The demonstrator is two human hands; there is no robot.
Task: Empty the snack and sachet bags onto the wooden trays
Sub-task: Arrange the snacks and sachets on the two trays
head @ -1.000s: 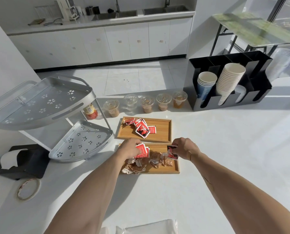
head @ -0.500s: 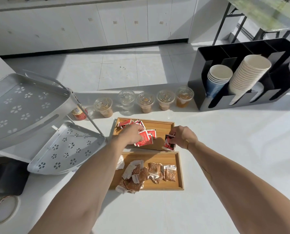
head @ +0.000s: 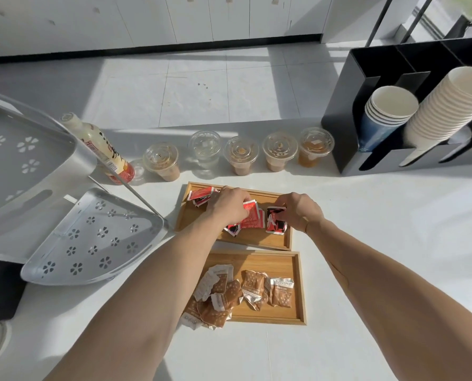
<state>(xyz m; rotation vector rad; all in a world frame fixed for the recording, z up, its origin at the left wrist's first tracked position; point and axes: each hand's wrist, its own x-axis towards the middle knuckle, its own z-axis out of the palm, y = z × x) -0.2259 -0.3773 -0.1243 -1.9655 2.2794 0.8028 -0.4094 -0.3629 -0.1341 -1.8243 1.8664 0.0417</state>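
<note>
Two wooden trays lie on the white counter. The far tray (head: pixel 273 244) holds red sachets (head: pixel 200 194); the near tray (head: pixel 298 292) holds brown snack packets (head: pixel 252 287). My left hand (head: pixel 226 206) is over the far tray, fingers closed on a small stack of red sachets (head: pixel 252 217). My right hand (head: pixel 298 209) pinches a red-and-black sachet (head: pixel 275 224) that rests against the far tray's right part. Some snack packets spill over the near tray's left edge.
Several lidded plastic cups (head: pixel 241 155) stand in a row behind the trays, beside a bottle (head: pixel 105 152). A grey perforated two-tier rack (head: pixel 92 240) is at left. A black cup holder (head: pixel 366 111) with paper cup stacks (head: pixel 449 105) is at right.
Both hands carried red sachets from the near tray to the far tray and lowered them there. The camera tilted down and moved closer.
</note>
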